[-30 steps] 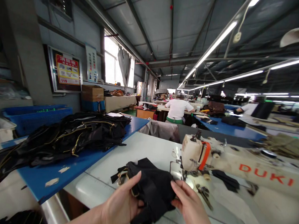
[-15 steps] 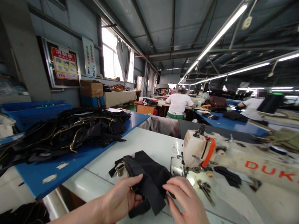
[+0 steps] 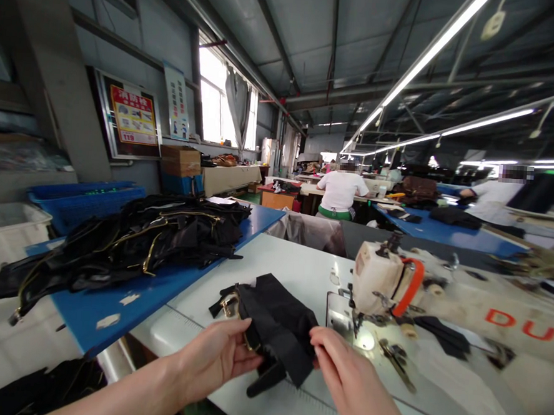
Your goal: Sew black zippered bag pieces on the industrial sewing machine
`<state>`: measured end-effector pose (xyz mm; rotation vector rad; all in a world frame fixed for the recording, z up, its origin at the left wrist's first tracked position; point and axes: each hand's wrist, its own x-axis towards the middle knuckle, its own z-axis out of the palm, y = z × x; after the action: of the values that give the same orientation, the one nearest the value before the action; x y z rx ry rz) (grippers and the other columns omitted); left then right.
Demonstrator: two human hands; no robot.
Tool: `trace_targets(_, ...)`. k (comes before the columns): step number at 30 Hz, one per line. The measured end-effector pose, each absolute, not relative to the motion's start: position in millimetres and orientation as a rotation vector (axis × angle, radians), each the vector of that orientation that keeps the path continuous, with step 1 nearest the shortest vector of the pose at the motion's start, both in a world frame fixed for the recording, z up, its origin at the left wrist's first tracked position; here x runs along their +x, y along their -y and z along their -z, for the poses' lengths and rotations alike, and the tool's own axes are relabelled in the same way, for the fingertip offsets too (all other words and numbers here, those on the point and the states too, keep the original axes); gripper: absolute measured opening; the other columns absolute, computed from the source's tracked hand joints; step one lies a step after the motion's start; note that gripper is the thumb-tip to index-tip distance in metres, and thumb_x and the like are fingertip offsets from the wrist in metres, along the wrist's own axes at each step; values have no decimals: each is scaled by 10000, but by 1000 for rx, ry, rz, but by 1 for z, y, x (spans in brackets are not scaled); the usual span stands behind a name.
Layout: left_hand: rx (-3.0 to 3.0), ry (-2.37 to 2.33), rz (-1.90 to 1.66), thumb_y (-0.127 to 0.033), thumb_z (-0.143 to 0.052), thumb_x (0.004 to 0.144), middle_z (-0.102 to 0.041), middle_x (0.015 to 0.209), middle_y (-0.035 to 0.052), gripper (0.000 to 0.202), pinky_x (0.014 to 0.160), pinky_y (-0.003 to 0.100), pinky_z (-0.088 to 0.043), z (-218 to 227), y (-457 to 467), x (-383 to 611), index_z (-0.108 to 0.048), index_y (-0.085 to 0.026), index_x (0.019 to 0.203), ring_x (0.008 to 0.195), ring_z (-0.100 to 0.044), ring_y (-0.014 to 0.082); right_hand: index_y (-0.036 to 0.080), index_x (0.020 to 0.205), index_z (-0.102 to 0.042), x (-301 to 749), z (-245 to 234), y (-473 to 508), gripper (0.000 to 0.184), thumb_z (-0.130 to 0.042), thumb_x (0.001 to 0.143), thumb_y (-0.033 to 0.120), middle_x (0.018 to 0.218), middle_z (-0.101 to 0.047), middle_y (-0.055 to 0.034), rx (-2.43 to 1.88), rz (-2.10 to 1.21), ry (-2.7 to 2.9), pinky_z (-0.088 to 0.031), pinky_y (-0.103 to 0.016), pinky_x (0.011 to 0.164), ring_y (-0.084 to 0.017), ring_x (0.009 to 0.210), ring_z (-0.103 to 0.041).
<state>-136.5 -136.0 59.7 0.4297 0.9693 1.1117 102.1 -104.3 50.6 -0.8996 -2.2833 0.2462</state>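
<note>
A black fabric piece with a gold zipper (image 3: pixel 277 320) is held between my hands over the pale sewing table (image 3: pixel 206 297). My left hand (image 3: pixel 223 357) grips its left side near the zipper, thumb on top and fingers beneath. At the right edge of the cloth, my right hand (image 3: pixel 336 361) pinches the fabric between thumb and fingers. Loose flaps hang down toward me. Just right of the cloth stands a sewing machine (image 3: pixel 378 276) with an orange guard, its lamp shining on the metal plate.
A heap of black zippered pieces (image 3: pixel 163 232) lies on a blue board (image 3: pixel 77 320) to the left. Scissors-like metal thread snips (image 3: pixel 396 359) and a black scrap (image 3: pixel 442 333) rest by the machine. A person in white (image 3: pixel 341 189) sits ahead; another is at far right.
The view has turned slightly left, so the scene sits further right. My right hand's fingers have closed in on the cloth's right edge, and my left hand has shifted slightly along the zipper side.
</note>
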Motion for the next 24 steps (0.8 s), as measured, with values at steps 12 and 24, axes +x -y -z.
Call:
trace_targets(12, 2290, -1112, -1035, -76, -567, 767, -597, 1205, 115, 426, 1044, 423, -268, -46, 157, -88, -619, -226, 1162, 1143, -499, 314, 202, 1008, -564, 91, -53, 101, 345, -327, 833, 22, 1036, -605, -93, -877, -228, 2436, -518, -345, 760, -220, 873, -626)
trace_targets(24, 2237, -1237, -1149, -111, -420, 888, -632, 1063, 77, 309, 916, 343, -375, -40, 114, -110, -695, -244, 931, 1006, -538, 238, 217, 891, -619, 117, -43, 88, 186, -455, 898, 131, 910, -614, -36, -926, -466, 2348, -495, -289, 731, -170, 799, -611)
